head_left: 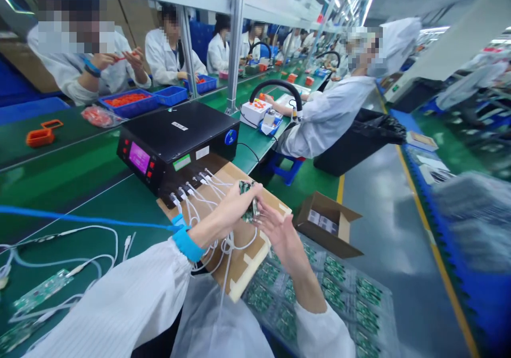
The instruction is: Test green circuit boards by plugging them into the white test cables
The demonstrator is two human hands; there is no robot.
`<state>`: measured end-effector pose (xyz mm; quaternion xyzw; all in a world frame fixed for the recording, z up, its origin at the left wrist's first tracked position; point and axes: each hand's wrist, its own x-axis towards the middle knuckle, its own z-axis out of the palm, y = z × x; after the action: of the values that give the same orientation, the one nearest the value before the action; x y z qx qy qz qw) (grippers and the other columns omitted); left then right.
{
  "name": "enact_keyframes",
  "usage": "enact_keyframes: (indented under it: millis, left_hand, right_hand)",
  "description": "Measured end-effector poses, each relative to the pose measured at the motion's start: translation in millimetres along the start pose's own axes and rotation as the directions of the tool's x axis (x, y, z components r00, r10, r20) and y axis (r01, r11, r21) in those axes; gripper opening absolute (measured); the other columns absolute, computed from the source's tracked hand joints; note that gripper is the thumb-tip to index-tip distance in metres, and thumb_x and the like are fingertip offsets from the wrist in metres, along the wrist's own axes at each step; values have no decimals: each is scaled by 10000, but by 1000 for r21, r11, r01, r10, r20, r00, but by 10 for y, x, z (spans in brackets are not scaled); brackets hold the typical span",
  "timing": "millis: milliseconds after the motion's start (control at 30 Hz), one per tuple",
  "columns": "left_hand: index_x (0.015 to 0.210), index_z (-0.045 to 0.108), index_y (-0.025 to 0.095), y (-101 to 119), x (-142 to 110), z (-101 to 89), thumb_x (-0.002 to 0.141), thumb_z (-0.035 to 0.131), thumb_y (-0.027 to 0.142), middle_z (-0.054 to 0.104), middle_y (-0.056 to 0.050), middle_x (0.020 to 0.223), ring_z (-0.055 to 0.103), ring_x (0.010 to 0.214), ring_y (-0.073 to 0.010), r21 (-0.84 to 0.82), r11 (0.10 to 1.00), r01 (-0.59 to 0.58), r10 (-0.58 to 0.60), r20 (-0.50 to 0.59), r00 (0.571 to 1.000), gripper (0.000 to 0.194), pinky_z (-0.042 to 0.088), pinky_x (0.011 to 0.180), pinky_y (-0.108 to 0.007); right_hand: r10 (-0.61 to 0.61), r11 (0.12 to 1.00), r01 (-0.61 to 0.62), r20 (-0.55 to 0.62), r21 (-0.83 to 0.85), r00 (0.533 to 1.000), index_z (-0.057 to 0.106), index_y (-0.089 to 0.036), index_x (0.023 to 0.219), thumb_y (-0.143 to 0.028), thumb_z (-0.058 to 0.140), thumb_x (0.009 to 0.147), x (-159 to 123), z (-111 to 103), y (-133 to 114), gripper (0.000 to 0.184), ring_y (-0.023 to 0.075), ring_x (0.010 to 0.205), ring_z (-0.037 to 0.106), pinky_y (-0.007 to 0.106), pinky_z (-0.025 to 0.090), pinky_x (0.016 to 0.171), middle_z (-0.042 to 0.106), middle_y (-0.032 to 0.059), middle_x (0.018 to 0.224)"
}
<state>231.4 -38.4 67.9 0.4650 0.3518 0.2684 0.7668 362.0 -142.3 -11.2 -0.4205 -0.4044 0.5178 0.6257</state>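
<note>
My left hand (pixel 235 206) is closed around several small green circuit boards (pixel 248 203), held above a cardboard-topped board (pixel 255 251). Close to the boards' right side is my right hand (pixel 281 235), with fingers stretched out and apart; whether the fingertips touch the boards I cannot tell. A blue wrist strap (pixel 187 243) with a blue cord circles my left wrist. White cables (pixel 195 201) run from the front of a black test box (pixel 179 134) and lie beneath my left hand. The test box has a lit purple screen (pixel 139 159).
A tray of green circuit boards (pixel 335 294) lies low at my right, with an open carton (pixel 329 225) behind it. Loose boards (pixel 42 294) and cables lie on the green bench at left. Co-workers sit along the line; one in white (pixel 327 113) is ahead at right.
</note>
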Motion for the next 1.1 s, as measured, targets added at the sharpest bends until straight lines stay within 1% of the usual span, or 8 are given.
enact_keyframes:
  millis: [233,400,533,700,867,933,1033,1100]
  left_hand:
    - [1378,479,255,-187,-358,122,1017,528,487,621,-68,1171,634,1021,-196,501,823,-266,233,129,964,432,530,867,-325]
    - [1280,573,216,-307,-470,248,960,534,498,577,-126,1259,576,1232,-297,716,591,-372,315,219,923,428,448,1112,-496]
    - [1143,638,206,-487,-506,331,924,530,501,628,-149,1212,512,1325,-363,784,463,-414,177,376,910,383,445,1114,-551]
    - [1195,647,221,-749,-678,337,974,474,547,699,-98,1004,690,954,-297,817,500,-287,-141,404,904,431,573,884,-469]
    - [1268,675,231,-760,-781,266,930,553,586,700,-134,1263,660,1183,-342,813,509,-284,-123,395,910,505,531,1022,-519]
    - [1276,675,239,-614,-786,270,905,580,628,692,-132,1312,666,1176,-342,795,547,-262,-66,353,933,546,562,973,-491]
    - [1171,711,247,-342,-781,301,879,613,667,732,-119,1209,698,1081,-328,765,609,-211,-68,316,946,521,608,818,-416]
    - [1107,721,240,-216,-787,320,870,623,674,742,-107,1139,712,1007,-304,731,654,-196,-70,316,946,504,611,769,-384]
  right_hand:
    - [145,947,-106,-111,304,983,659,-283,1311,-521,858,819,-198,403,-171,581,223,1123,685,379,576,960,725,50,1224]
    - [166,845,-73,-131,529,977,679,-245,1120,-431,953,708,-549,410,-81,529,210,1001,713,381,580,956,753,16,988]
    - [264,760,-87,-183,644,947,669,-230,1028,-388,967,681,-940,313,128,485,177,901,712,326,581,881,750,7,939]
    - [245,805,-91,-189,586,951,641,-237,1031,-530,931,717,-1361,345,408,518,189,917,729,330,573,834,769,41,1018]
    - [280,879,-158,-220,450,934,655,-185,985,-551,908,745,-1608,126,664,505,167,803,722,339,577,815,749,19,861]
    - [346,899,-186,-382,397,857,678,-154,1001,-550,913,732,-1729,-180,748,533,177,792,727,352,590,818,755,33,865]
    - [397,918,-233,-773,322,496,703,-139,980,-428,952,706,-1963,-807,862,470,186,846,731,308,597,829,772,44,902]
    - [389,915,-251,-860,317,332,691,-143,976,-340,899,793,-2131,-1220,947,340,166,833,717,264,593,778,762,32,883]
